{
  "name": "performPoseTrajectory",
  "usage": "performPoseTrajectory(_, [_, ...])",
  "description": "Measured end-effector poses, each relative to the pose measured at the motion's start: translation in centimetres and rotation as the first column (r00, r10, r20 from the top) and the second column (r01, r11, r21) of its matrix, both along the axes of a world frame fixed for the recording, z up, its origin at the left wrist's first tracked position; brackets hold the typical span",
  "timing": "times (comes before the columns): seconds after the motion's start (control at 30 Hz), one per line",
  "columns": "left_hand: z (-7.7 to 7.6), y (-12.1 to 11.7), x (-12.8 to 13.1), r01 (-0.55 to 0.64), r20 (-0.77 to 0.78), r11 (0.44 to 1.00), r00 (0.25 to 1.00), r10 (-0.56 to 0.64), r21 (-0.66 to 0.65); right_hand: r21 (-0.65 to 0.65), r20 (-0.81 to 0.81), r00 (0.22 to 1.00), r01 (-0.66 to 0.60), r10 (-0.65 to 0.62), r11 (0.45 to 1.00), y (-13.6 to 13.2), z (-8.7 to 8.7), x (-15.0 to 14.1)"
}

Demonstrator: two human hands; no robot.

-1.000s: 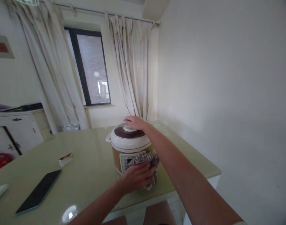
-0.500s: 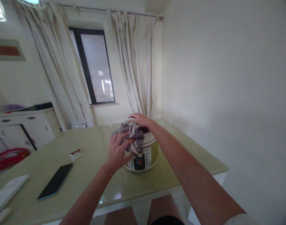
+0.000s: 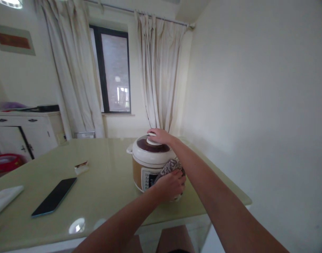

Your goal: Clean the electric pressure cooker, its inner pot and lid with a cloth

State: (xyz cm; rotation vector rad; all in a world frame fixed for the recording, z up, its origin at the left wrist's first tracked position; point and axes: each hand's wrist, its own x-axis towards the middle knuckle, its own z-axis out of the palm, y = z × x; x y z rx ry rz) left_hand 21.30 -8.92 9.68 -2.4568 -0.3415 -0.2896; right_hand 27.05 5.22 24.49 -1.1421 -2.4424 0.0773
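At the far left a picture (image 3: 13, 40) hangs on the wall above a white cabinet (image 3: 42, 131), with a red tub (image 3: 7, 163) low in front of it. On the near left of the green counter (image 3: 102, 165) lies a white object (image 3: 5, 198), cut off by the edge of the view. To its right a dark phone (image 3: 54, 196) lies flat and slanted, and just beyond that is a small packet (image 3: 81, 168), too blurred to read. Behind the counter, pale curtains (image 3: 73, 70) hang on both sides of a dark-framed window (image 3: 115, 70). Right of the packet and well apart from it, a white and tan cooker (image 3: 138, 172) stands upright on the counter, its lid (image 3: 139, 154) on and its button panel (image 3: 147, 179) partly hidden. The left hand (image 3: 170, 184) presses a patterned cloth (image 3: 172, 166) to the cooker's front right side, its grip bunched around the cloth. The right hand (image 3: 161, 136) is on top of the lid, its grip curled over the white handle (image 3: 151, 134). The right forearm passes above the cloth, and a bare wall (image 3: 256, 88) fills the right side.
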Motion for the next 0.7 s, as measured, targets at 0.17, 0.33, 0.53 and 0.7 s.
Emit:
performPoseTrajectory(0.17, [-3.7,-0.1,-2.3,0.197,-0.105,0.980,0.974,-0.201,-0.040,-0.001,-0.014,1.000,0.002,-0.002,1.000,-0.3,0.1,0.2])
performPoseTrajectory(0.33, [-5.3,-0.1,-10.6,0.364,0.013,0.929,0.931,-0.365,0.062,-0.007,-0.028,0.999,0.022,-0.022,1.000,-0.6,0.1,0.1])
performPoseTrajectory(0.53, [-7.6,1.9,-21.4,0.123,0.308,0.986,0.939,-0.152,0.111,0.022,-0.047,0.998,0.040,-0.039,0.999,-0.5,-0.1,-0.3])
performPoseTrajectory(0.7, [-11.5,5.0,-22.4,-0.013,0.790,0.939,0.537,0.297,-0.344,0.040,-0.034,0.997,0.065,-0.064,0.997,-0.5,-0.1,-0.4])
